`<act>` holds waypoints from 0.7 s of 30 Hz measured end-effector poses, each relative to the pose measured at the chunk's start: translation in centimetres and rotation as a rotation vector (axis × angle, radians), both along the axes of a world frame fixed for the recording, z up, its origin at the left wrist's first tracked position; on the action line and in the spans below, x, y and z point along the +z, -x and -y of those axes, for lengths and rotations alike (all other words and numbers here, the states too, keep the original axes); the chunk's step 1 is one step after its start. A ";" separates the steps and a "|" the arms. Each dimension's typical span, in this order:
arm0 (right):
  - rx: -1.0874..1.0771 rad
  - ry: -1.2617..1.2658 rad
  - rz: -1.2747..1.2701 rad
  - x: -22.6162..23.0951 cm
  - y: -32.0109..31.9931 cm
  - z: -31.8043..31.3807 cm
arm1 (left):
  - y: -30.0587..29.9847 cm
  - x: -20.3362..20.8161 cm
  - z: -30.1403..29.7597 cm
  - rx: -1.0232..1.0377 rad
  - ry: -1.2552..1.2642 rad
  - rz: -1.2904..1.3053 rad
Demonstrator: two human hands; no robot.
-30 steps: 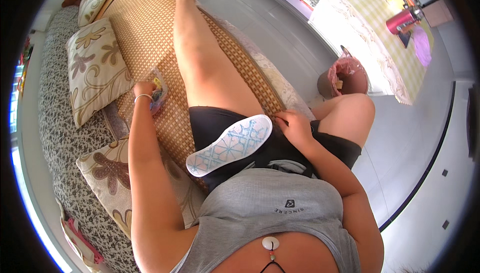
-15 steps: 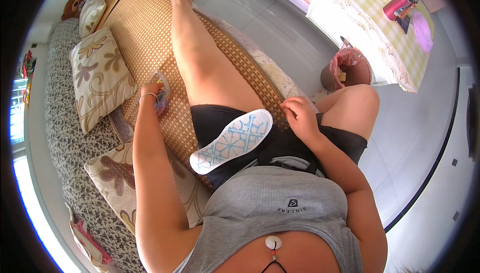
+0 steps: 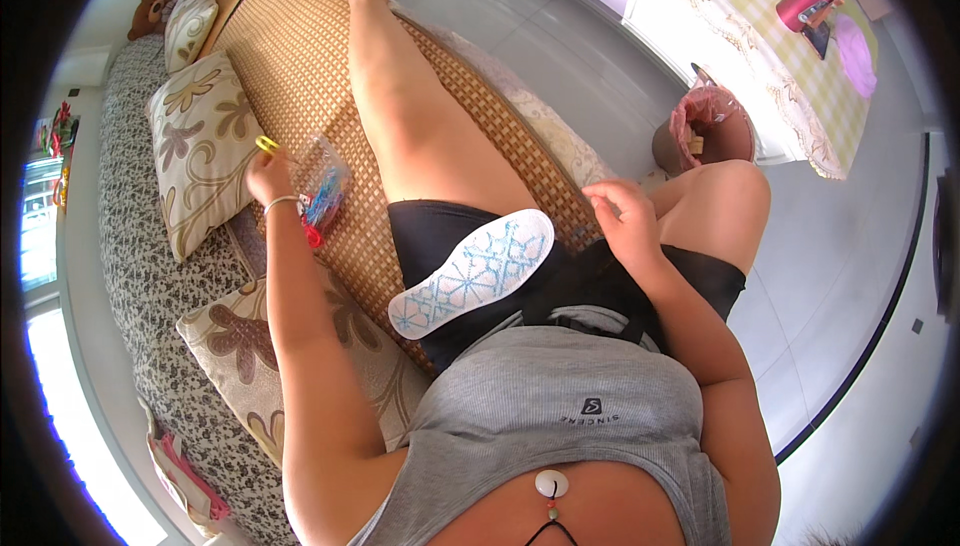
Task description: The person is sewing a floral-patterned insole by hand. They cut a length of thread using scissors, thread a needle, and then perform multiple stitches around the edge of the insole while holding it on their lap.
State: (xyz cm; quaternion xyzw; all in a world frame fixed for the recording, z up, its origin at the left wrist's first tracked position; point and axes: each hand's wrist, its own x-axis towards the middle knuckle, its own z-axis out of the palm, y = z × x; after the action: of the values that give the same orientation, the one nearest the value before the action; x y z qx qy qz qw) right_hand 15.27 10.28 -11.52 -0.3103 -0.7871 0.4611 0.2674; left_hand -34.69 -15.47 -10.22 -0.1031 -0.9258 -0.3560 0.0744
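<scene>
My left hand [image 3: 268, 178] is closed over the woven mat, with what looks like small yellow thread snips [image 3: 267, 144] sticking up past its fingers. Beside its wrist lies a clear plastic bag [image 3: 328, 186] with blue, purple and red thread bundles in it. Across my lap rests a white insole [image 3: 472, 274] with a blue stitched pattern, untouched by either hand. My right hand [image 3: 628, 221] hovers to the right of the insole, thumb and fingers drawn together. Anything in that pinch is too small to make out.
The woven mat [image 3: 290, 36] covers the seat under my outstretched leg. Patterned cushions [image 3: 205, 151] line the left side. At the right, a pink-lined bin [image 3: 705, 131] stands below a cloth-covered table [image 3: 745, 21] with a red flask [image 3: 808, 4] on it.
My left hand has come out of the plastic bag and moved left with the yellow thread snips. The bag now shows fully. My right hand has shifted slightly right.
</scene>
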 end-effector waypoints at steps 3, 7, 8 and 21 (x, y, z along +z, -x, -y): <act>0.084 0.423 -0.102 2.1 -0.1 0.1 | -7.0 8.0 -2.3 -0.110 -0.141 -0.393; 0.458 0.950 -0.192 7.9 1.1 1.2 | -21.1 14.6 -7.5 -0.638 -0.045 -0.863; 0.562 1.116 -0.215 8.7 1.6 1.8 | -23.7 14.8 -8.3 -0.791 -0.072 -0.891; 0.071 1.498 -0.637 7.3 -0.5 0.5 | -30.9 11.4 -14.9 -1.245 -0.022 0.095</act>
State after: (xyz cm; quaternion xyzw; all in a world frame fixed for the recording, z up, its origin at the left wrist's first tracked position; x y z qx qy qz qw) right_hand 15.73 9.77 -4.25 -0.2357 -0.1654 0.9396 0.1851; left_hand -3.76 -0.54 1.16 -0.6067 -0.6906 -0.3462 -0.1875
